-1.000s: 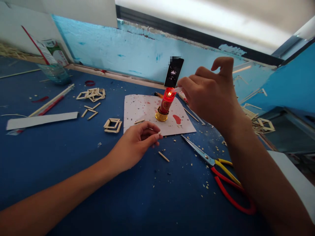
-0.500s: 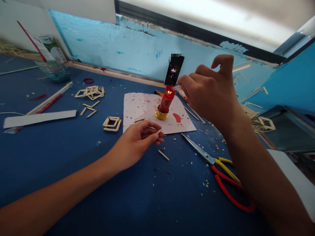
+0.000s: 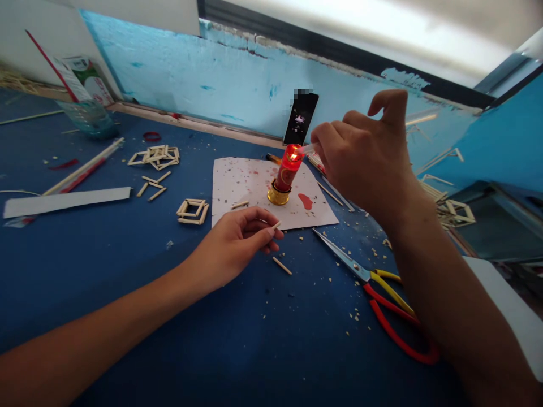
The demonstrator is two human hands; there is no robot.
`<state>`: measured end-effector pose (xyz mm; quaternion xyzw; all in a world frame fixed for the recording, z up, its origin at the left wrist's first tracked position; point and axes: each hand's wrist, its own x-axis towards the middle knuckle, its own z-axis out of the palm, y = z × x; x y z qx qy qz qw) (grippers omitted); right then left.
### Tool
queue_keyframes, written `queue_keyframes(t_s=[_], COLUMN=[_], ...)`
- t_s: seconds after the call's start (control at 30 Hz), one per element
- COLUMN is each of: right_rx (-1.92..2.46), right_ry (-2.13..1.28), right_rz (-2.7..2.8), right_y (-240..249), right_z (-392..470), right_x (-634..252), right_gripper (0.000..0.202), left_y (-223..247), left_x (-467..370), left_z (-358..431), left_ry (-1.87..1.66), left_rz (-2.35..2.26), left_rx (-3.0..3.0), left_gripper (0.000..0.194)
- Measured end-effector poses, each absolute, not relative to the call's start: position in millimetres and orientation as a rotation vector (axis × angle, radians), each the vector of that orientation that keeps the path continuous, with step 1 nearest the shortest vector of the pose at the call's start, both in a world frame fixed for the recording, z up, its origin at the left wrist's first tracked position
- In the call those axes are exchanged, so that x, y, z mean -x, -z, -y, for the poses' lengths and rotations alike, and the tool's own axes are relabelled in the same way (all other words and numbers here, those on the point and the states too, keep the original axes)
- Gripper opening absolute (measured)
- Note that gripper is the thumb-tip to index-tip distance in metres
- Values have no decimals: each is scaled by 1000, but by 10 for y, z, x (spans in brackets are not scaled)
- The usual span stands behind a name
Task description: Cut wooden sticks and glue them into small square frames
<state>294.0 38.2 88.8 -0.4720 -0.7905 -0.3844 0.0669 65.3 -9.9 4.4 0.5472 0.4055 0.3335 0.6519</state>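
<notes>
At the card's (image 3: 251,183) near edge, the left hand (image 3: 244,237) pinches a stick (image 3: 276,225).

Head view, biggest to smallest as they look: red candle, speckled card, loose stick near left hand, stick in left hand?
1. Speckled card
2. Red candle
3. Loose stick and held stick: not ranked; the left hand partly hides the held stick.

No lettering is legible: the phone (image 3: 301,120), carton (image 3: 95,82) and candle (image 3: 286,176) bear marks (small, blurred) that cannot be read
</notes>
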Motion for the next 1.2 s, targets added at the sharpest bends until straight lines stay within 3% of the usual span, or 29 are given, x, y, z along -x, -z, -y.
queue_keyframes(t_s=[0.27, 1.2], right_rx=[1444, 1449], right_ry=[1334, 1252], right_rz=[2355, 2367], right_y=[-888, -862], right_z=[-377, -431], right_x=[-2930, -2930], right_gripper=[42, 41], left_y=[-43, -58], left_x=[-647, -671], left_z=[107, 93], left_ry=[-745, -757], left_rz=[-927, -898], left_rx=[-1297, -1289], left_gripper=[7, 12])
